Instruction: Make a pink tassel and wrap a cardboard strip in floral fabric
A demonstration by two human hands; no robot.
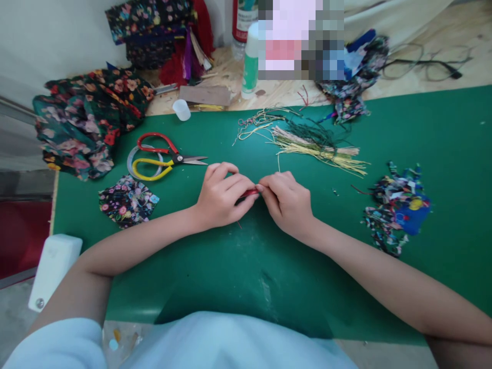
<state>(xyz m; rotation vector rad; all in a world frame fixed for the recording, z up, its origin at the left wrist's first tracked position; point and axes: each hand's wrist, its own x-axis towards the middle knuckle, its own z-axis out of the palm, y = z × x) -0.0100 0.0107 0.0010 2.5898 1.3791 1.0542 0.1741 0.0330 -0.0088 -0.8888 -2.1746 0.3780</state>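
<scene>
Over the middle of the green mat (215, 277), my left hand (225, 197) pinches a small red item (249, 192) between thumb and fingers; it looks like cord or thread. My right hand (288, 202) is closed too, its fingertips meeting the left ones at the end of the red item. A thin red strand hangs below my left hand. Beyond the hands lie bundled yellow and green tassel threads (323, 148). Scissors (179, 159) with one red and one yellow handle rest left of them, over a clear ring.
Floral fabric (92, 123) is heaped at the back left, with a smaller floral piece (128, 201) nearer. Fabric scraps (400, 210) lie on the right. Along the back stand a green-and-white tube (250, 66) and a small white cap (181, 110); eyeglasses (423, 62) lie at the back right.
</scene>
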